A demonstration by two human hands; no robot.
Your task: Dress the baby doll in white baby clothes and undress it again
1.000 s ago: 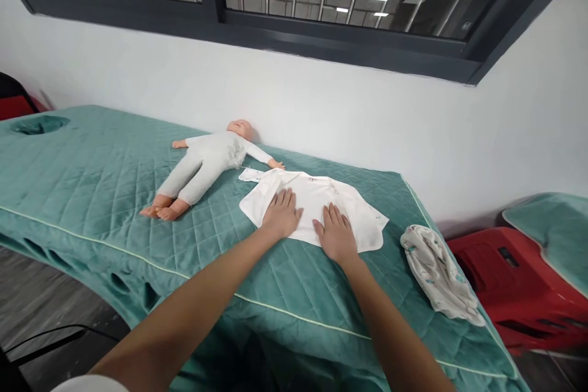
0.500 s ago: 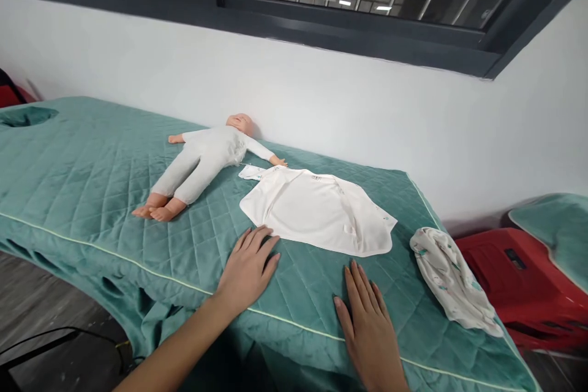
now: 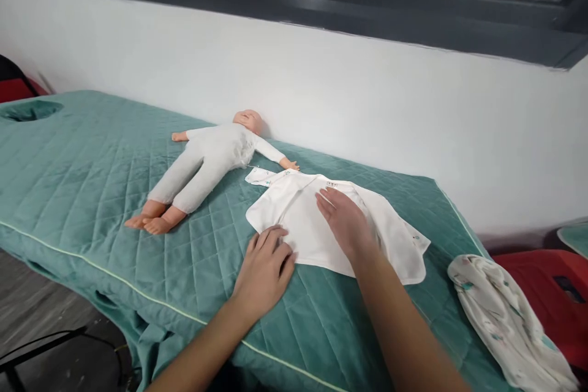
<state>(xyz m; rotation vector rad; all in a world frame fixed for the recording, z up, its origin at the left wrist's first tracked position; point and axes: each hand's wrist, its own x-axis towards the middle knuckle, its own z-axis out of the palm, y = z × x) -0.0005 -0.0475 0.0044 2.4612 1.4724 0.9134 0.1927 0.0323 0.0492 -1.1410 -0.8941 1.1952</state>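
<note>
A small white baby shirt (image 3: 307,220) lies spread out with its inner side up, one short sleeve with a small print pointing at the doll. At its near left edge rests my left hand (image 3: 266,266), fingers slightly bent and apart, fingertips by the hem. Over the shirt's middle, just below the collar label, is my right hand (image 3: 344,220), open and a little blurred; whether it touches the cloth I cannot tell. Left of the shirt a baby doll (image 3: 215,150) with a white cloth body lies on its back, one hand near the sleeve.
A green quilted cover (image 3: 92,184) lies over the bed, which has a face hole (image 3: 32,110) at the far left. A crumpled printed white cloth (image 3: 505,318) sits at the right edge, beside a red plastic stool (image 3: 546,282). Behind runs a white wall (image 3: 390,98) below a window.
My right hand has moved up and left from the green cover to over the shirt. My left hand stays by the hem, its fingers slightly more bent. The view has shifted slightly.
</note>
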